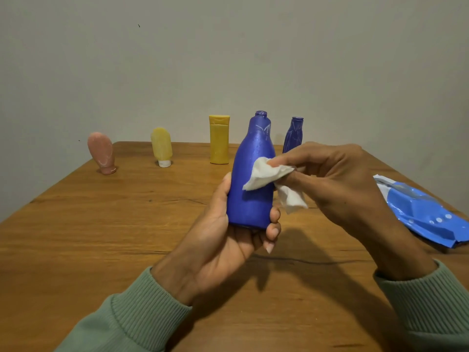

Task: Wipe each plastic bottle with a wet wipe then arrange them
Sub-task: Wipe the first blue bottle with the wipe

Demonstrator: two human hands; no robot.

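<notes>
Blue bottle (pixel 250 189): held upright at the centre of the frame, lifted clear of the table (pixel 101 237), with its mouth uncapped, as far as I could see.
Left hand (pixel 228 245): thumb and fingers wrapped round the bottle's lower body, low on it.
Right hand (pixel 337 179): fingertips pinched on the wet wipe (pixel 266 176), pressing it against the bottle's right side, with a loose tail hanging below.
Back row: pink bottle (pixel 101 152), pale yellow bottle (pixel 162 146), yellow bottle (pixel 219 141) and second blue bottle (pixel 293 134) stood apart across the upper middle, the last partly hidden behind the right hand.
Wipe packet (pixel 426 214): lay at the right edge of the frame.
Risk: with the grip so low and the wipe pushing sideways higher up, I reckoned the damp bottle could twist or slip. The pink and pale yellow ones, balanced on their caps, would topple at a nudge.
Room: bare wood spread wide at lower left and between the hands and the row. The row stood close to the table's far edge, so a shove there might send one off.
</notes>
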